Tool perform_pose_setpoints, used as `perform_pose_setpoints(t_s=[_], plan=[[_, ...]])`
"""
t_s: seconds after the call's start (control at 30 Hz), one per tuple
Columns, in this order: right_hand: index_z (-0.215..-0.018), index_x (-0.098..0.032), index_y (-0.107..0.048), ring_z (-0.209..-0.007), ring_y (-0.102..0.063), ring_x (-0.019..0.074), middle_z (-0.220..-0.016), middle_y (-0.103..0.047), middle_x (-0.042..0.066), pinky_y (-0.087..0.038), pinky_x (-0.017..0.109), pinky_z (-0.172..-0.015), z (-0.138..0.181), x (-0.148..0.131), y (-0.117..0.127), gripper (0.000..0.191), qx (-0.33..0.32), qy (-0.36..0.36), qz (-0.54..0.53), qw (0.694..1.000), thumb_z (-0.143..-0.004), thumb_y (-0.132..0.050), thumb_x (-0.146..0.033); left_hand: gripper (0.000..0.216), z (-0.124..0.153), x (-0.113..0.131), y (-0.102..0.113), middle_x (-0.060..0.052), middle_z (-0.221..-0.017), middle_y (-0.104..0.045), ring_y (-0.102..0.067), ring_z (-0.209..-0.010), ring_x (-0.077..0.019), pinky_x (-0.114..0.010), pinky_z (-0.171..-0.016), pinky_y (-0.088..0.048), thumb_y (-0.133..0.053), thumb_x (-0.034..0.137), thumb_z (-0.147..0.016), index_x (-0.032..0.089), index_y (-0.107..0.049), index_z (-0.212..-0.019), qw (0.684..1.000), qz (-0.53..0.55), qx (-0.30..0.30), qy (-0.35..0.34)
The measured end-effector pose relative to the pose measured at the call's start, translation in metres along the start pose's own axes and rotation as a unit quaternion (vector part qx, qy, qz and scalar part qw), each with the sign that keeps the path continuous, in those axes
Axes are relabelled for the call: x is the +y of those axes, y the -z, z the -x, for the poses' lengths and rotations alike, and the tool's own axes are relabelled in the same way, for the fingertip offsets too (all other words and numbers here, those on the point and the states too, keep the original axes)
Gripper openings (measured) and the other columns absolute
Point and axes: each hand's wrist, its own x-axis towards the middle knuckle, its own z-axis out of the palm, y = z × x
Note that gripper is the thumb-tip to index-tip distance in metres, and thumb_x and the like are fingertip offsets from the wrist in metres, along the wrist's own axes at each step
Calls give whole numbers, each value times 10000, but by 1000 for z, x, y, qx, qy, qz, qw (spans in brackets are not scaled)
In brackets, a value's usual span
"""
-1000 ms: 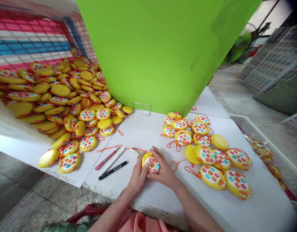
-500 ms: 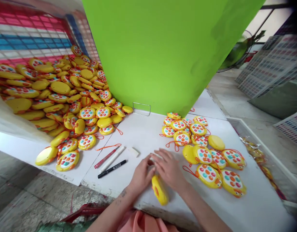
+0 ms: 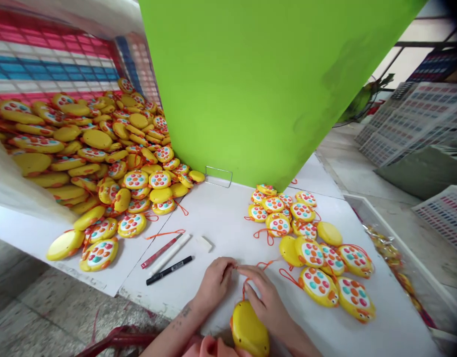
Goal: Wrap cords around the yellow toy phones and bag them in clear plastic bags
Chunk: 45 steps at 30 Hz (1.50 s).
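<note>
A yellow duck-shaped toy (image 3: 249,327) lies back side up near the table's front edge, beneath my right wrist. Its orange cord (image 3: 244,291) runs up from the toy and passes under the fingers of my right hand (image 3: 264,295), with a loop showing beyond them. The right index finger reaches across to my left hand (image 3: 218,278), whose fingers are curled into a pinch. The two hands' fingertips meet, and whatever is pinched between them is too small to make out. To the left lie a black marker (image 3: 169,270), a white pen (image 3: 170,254) and a red pen (image 3: 160,252).
A large pile of similar toys (image 3: 97,140) spills from a bag on the left. Several more toys (image 3: 310,252) lie to the right. A green board (image 3: 243,89) stands behind, beside a wire stand (image 3: 218,177). A small white piece (image 3: 205,243) lies near the pens.
The toy has turned from its edge to lie flat, back side up, and sits closer to me. My hands have moved slightly down, and the orange cord now shows.
</note>
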Motion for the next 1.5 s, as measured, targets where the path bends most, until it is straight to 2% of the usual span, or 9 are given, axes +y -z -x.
perform_pose_setpoints(t_s=[0.17,0.27,0.47,0.63,0.73,0.83,0.93,1.2,1.5], plan=[[-1452,-341,-332,-1425,-269,253,-1552,-308,19,-289,454,-1152,35,-13,40,728,-309,50,8,950,-801,-549,-97,190,-2,1,0,-32,-937,-669,-600,-853,-160,-283,-793,-470,-433,214,-928,188,-597,-1020,999,38,5,37],[-1485,-325,-264,-1452,-163,322,-1586,-204,59,-241,519,-1151,39,-11,40,795,-359,13,24,933,-794,-637,-198,185,-3,2,0,-34,-935,-671,-600,-854,-163,-278,-790,-464,-444,210,-916,186,-610,-994,999,32,7,37],[-1441,-246,-391,-1400,-250,417,-1518,-354,149,-198,602,-1123,31,-10,16,838,-300,20,68,951,-688,-752,-317,194,-2,5,2,-40,-930,-672,-601,-856,-166,-279,-795,-464,-442,210,-909,179,-612,-997,999,35,9,34],[-1274,-207,-574,-1148,-555,327,-1261,-619,125,-417,484,-1003,8,-6,19,511,-99,-98,-154,978,-820,-631,-435,237,-2,10,5,-47,-933,-670,-603,-842,-170,-280,-775,-463,-445,317,-935,170,-601,-1037,997,57,13,48],[-1045,-208,-662,-937,-650,281,-1001,-717,87,-519,432,-843,-14,5,6,354,75,-236,-386,889,-863,-563,-495,316,-2,11,7,-36,-895,-659,-592,-819,-171,-282,-759,-451,-410,379,-956,176,-581,-1128,997,68,0,41],[-1047,-221,-642,-995,-644,261,-1068,-706,74,-520,415,-872,-33,9,-15,330,161,-230,-553,785,-838,-621,-475,455,-1,10,8,-16,-850,-637,-576,-762,-164,-282,-726,-447,-434,421,-949,183,-437,-1337,996,79,-11,40],[-1113,-224,-615,-1022,-639,251,-1120,-687,73,-522,405,-887,-40,5,-26,356,135,-194,-582,778,-806,-692,-388,540,-1,7,8,-21,-858,-629,-570,-740,-161,-282,-697,-459,-447,438,-943,174,-344,-1404,993,97,20,70],[-1255,-249,-550,-1116,-592,262,-1250,-622,73,-510,397,-928,-32,8,-19,460,88,-210,-470,853,-855,-614,-466,402,-2,6,9,-92,-1275,-580,-547,-1138,-207,-344,-987,-426,-403,401,-966,186,-499,-1292,988,122,64,69],[-1442,-283,-343,-1294,-448,258,-1439,-439,77,-409,408,-1064,-29,6,-23,683,37,-141,-418,896,-845,-647,-411,537,-1,9,15,-105,-1401,-480,-490,-1228,-228,-363,-1062,-370,-427,439,-950,174,-375,-1414,989,128,-3,68]])
